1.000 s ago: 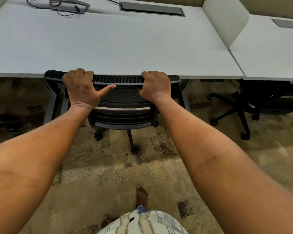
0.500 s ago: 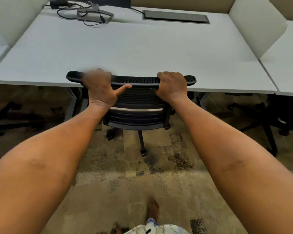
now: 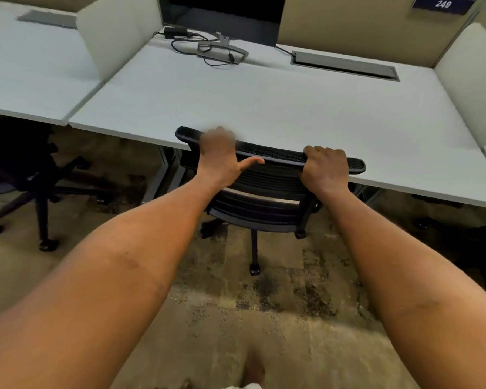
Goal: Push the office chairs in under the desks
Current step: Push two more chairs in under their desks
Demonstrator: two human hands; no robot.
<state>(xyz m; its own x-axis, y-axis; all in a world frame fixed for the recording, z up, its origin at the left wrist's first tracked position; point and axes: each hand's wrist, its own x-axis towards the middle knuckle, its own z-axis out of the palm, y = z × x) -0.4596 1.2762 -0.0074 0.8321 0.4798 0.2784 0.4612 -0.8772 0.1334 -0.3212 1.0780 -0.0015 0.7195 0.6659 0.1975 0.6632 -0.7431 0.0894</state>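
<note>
Both hands, left hand (image 3: 218,158) and right hand (image 3: 324,169), grip the chair (image 3: 270,175) top, seat tucked under the desk (image 3: 264,108), though another chair (image 3: 26,175) sits out.

A dark monitor (image 3: 222,15) stands far on its grey stand (image 3: 222,51), tangled black cables (image 3: 188,42) to its left. A grey cable tray (image 3: 344,66) lies far right. Mottled carpet (image 3: 264,318) covers the near floor.
</note>
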